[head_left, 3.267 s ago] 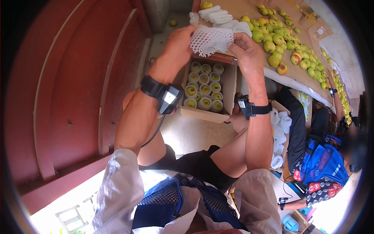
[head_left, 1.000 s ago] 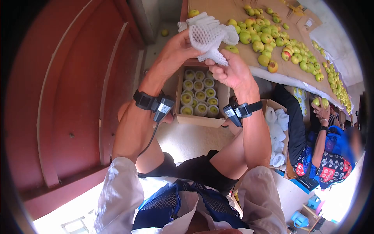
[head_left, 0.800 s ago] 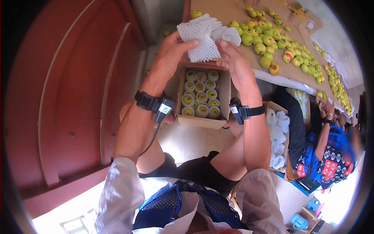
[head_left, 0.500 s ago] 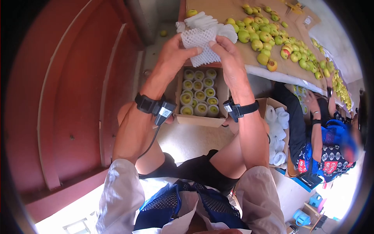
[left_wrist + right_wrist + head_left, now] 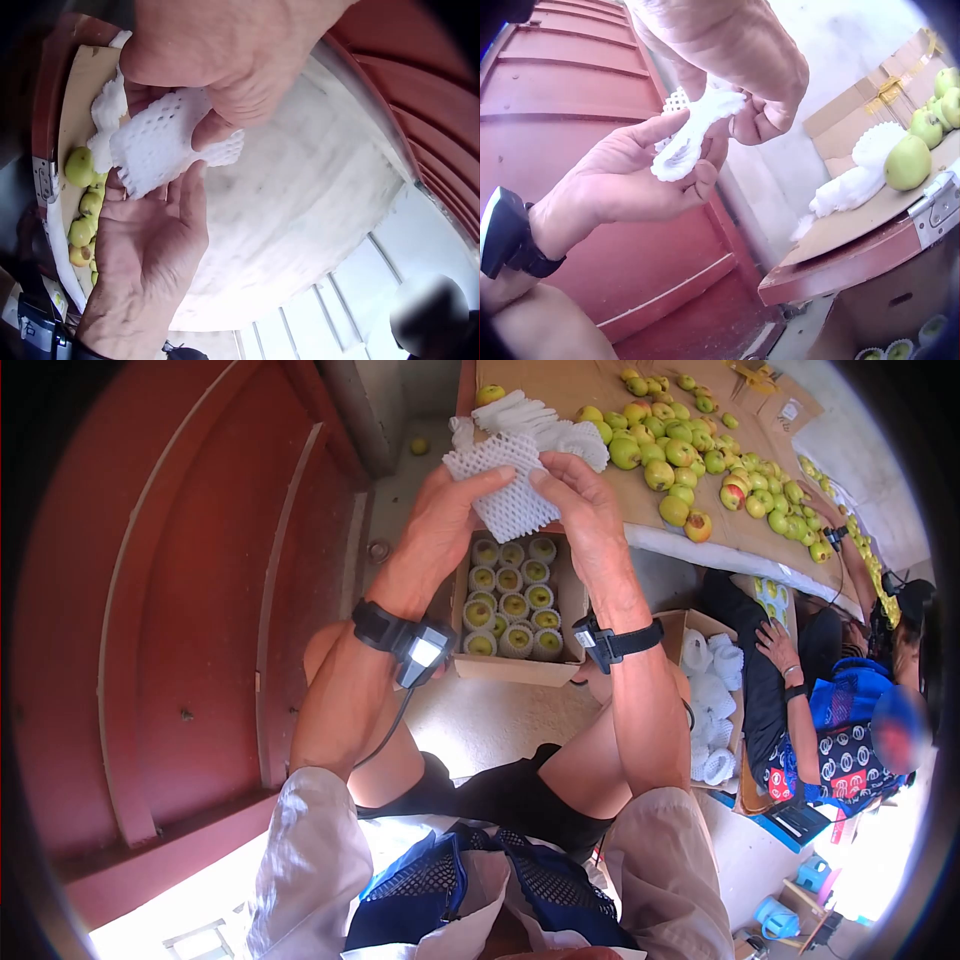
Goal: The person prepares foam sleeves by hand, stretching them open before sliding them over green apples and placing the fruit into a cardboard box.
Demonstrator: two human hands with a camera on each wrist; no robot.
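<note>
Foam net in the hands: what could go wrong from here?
The foam net is pinched between the left hand and the right hand; pulling hard both ways might tear its thin mesh. If the fingers slip, it could drop towards the open box below. A knock to the table might roll off the loose apples lying near its edge.

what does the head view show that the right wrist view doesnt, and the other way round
Only the head view: another person at the right and a carton of loose foam nets.

Only the right wrist view: the metal latch at the table edge and the hand slot in a carton wall.

Both: the left hand and right hand pinching a foam net, and loose apples on cardboard.
</note>
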